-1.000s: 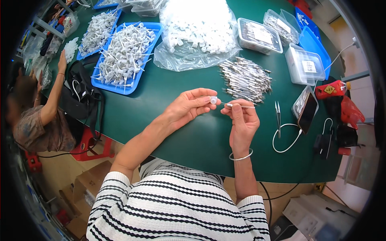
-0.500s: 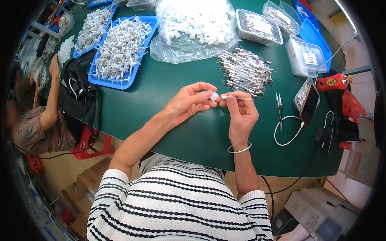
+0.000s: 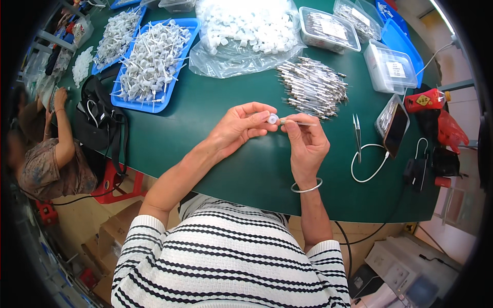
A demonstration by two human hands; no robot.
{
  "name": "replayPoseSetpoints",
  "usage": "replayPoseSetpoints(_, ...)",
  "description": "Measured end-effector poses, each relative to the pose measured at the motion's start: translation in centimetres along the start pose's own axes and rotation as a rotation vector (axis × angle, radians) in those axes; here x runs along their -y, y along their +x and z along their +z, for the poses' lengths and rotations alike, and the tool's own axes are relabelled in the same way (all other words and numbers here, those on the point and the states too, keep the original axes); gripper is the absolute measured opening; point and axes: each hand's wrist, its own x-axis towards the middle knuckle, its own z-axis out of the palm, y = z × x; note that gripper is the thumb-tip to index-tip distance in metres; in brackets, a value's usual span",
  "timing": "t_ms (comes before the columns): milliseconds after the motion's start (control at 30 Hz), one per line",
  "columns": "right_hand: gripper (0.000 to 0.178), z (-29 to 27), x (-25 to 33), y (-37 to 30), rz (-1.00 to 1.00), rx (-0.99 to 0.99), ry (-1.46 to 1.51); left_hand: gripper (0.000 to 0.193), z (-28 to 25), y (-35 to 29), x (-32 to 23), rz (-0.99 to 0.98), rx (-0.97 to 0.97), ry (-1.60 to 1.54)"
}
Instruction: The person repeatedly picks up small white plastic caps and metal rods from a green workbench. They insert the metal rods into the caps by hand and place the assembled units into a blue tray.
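Observation:
My left hand (image 3: 239,126) pinches a small round white plastic cap (image 3: 272,118) between thumb and fingertips. In my right hand (image 3: 307,146) is a thin rod (image 3: 304,123), metal at its left end, gripped between thumb and forefinger. The rod's left end meets the cap's side; whether it sits inside cannot be told. Just beyond my right hand lies a heap of similar metal-and-translucent rods (image 3: 314,87). Loose white caps fill a transparent bag (image 3: 226,64) at the far middle. A blue tray (image 3: 117,92) to the left holds many caps with rods attached.
Tweezers (image 3: 357,136) and a white cable (image 3: 365,180) lie to the right, near a phone (image 3: 395,131) leaning on a plastic box. Lidded boxes (image 3: 328,31) stand at the back. A black bag (image 3: 97,113) lies left; a co-worker (image 3: 51,159) sits beyond it.
The rod and my right hand have shifted slightly left, closer to the cap. The co-worker's raised hand has come down. My view has tilted a little.

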Motion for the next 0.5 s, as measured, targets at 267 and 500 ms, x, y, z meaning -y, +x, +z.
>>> replayPoseSetpoints(267,0.01,0.07,-0.05,-0.01,-0.006,0.015,-0.045,0.023,0.02,-0.13,-0.01,0.001,-0.005,0.022)
replayPoseSetpoints(500,0.008,0.07,0.29,0.04,-0.003,0.007,-0.146,0.023,-0.01,-0.08,-0.06,0.002,-0.005,0.022)
